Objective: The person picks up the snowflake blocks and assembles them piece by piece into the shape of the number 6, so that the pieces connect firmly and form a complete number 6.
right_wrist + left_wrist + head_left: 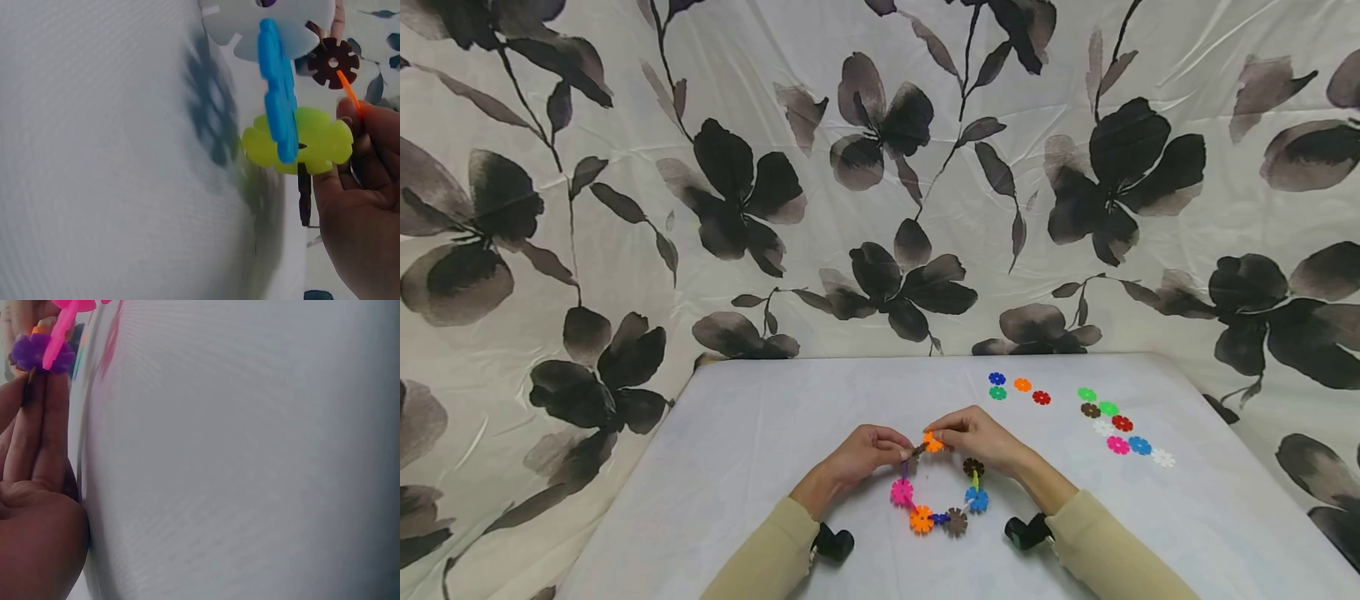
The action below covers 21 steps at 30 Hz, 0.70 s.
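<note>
Lime disc (315, 134), broadside, right-wrist view only

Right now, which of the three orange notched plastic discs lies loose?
The orange notched plastic disc farthest back, near a red notched disc; the bare right hand pinches another, and the third is linked to others.

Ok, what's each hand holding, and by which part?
Left hand pinches a brown notched disc by its edge; right hand, an orange notched disc by its edge.

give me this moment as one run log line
left hand: pinches brown disc | right hand: pinches orange disc | chain: curved ring-like | loose discs: on table, right
</note>
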Available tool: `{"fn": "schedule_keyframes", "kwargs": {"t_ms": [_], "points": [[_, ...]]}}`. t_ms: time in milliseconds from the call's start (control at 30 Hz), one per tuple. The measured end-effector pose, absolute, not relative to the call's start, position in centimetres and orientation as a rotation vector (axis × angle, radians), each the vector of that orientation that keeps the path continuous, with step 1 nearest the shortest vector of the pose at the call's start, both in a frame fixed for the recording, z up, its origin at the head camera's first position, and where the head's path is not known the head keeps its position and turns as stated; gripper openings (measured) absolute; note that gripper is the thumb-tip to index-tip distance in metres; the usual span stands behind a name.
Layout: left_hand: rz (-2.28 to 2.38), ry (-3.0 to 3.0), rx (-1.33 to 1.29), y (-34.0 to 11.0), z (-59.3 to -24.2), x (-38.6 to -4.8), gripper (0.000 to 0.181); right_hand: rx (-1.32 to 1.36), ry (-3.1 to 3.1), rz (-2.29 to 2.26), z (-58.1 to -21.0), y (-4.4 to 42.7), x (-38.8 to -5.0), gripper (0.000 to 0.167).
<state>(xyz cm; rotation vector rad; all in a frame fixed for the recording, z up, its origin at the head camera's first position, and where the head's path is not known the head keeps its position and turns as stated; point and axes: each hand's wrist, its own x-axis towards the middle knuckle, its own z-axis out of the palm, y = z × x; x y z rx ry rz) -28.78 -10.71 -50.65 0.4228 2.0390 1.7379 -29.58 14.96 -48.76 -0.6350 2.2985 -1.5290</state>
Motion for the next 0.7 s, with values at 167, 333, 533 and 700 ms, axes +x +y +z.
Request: {"fn": "schedule_keyframes", "kwargs": {"t_ms": [167,333,533,700], "points": [[1.707,2.06,0.402,-10.7,-50.8,-28.9,0.021,-0.66,2.335,-1.509,-48.8,14.9,-29.7,0.028],[1.662,2.111,0.412,-10.5,-50.6,-29.0,0.02,-0.649,2.39,-1.491,-49.0,15.0,-29.5,0.027],[1.651,2.124,0.405,-10.4,-50.5,-29.0,0.019,-0.606,2.503,-1.433,-48.5,16.6,-29.0,0.029],[1.66,2.117,0.411,-10.4,-50.5,-28.9,0.019,-0.614,2.633,-1.366,-47.5,18.7,-28.3,0.028]]}}
